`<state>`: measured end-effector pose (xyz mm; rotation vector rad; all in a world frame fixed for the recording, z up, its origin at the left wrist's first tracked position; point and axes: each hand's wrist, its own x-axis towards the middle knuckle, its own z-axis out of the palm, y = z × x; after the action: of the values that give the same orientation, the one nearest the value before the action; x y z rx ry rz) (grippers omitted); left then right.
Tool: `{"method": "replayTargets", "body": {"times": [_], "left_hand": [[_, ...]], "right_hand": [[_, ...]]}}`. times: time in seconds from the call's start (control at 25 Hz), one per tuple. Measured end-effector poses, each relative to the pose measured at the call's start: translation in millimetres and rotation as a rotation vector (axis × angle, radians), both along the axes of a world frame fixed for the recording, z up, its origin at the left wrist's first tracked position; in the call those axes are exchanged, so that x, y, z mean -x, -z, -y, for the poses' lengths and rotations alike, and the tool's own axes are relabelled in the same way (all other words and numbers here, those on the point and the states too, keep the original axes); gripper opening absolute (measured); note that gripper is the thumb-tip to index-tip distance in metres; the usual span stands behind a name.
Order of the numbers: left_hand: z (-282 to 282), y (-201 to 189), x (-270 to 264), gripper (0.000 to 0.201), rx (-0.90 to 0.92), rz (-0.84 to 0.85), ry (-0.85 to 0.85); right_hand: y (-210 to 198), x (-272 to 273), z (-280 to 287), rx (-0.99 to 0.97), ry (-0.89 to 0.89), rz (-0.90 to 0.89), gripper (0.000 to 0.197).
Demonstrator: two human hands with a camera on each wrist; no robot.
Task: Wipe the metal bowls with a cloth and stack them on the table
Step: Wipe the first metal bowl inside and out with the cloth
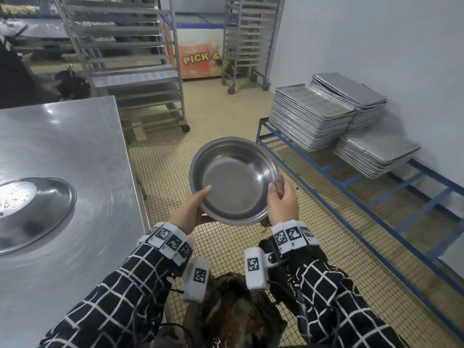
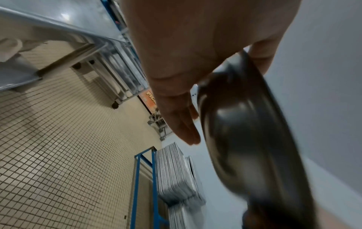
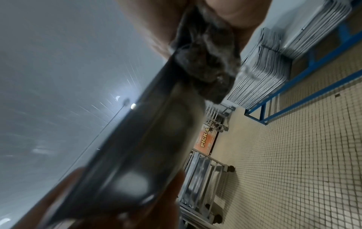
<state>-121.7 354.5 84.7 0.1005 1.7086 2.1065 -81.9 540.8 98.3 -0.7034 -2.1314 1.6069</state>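
Now the left hand [image 1: 192, 208] cradles the bowl [image 1: 234, 180] at eight o'clock, thumb over the rim; the right hand [image 1: 282, 202] pinches the cloth [image 1: 278, 184] at three o'clock.

Stacks of metal baking trays [image 1: 311, 119] sat on a blue steel frame [image 1: 356, 187] by the wall. Two wheeled tray racks [image 1: 130, 54] flanked an orange chest freezer [image 1: 198, 56] across the tiled floor [image 1: 216, 114].

Beige tiled floor [image 1: 226, 116], white wall [image 1: 376, 41] — steel racks [image 1: 120, 46] behind, tray stacks [image 1: 308, 116] on a blue frame [image 1: 351, 187].
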Motion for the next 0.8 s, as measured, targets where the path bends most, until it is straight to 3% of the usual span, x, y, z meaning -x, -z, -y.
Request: {"method": "replayTargets", "body": {"times": [0.12, 0.24, 0.36, 0.48, 0.6, 0.8], "left_hand": [[23.4, -14.4, 13.0, 0.037, -0.071, -0.020, 0.074], [29.4, -22.7, 16.2, 0.044, 0.063, 0.069, 0.121], [22.0, -18.5, 8.7, 0.051, 0.180, 0.030, -0.033], [6.2, -13.5, 3.0, 0.050, 0.131, -0.090, -0.166], [-12.4, -6.3, 1.5, 0.047, 0.087, -0.047, -0.268], [-25.0, 18.0, 2.7, 0.050, 0.305, -0.055, -0.008]], "right_hand": [[-10.9, 0.3, -18.1, -0.096, -0.234, 0.064, 0.014], [-16.3, 3.2, -23.2, -0.208, -0.362, 0.110, 0.017], [-15.1, 3.9, -18.2, -0.153, -0.293, 0.085, 0.018], [-9.5, 2.5, -7.0, -0.021, -0.142, 0.029, 0.017], [-1.9, 1.7, 9.3, 0.121, -0.022, -0.011, 0.011], [3.1, 4.5, 15.2, 0.159, 0.066, -0.031, 0.017]]}}
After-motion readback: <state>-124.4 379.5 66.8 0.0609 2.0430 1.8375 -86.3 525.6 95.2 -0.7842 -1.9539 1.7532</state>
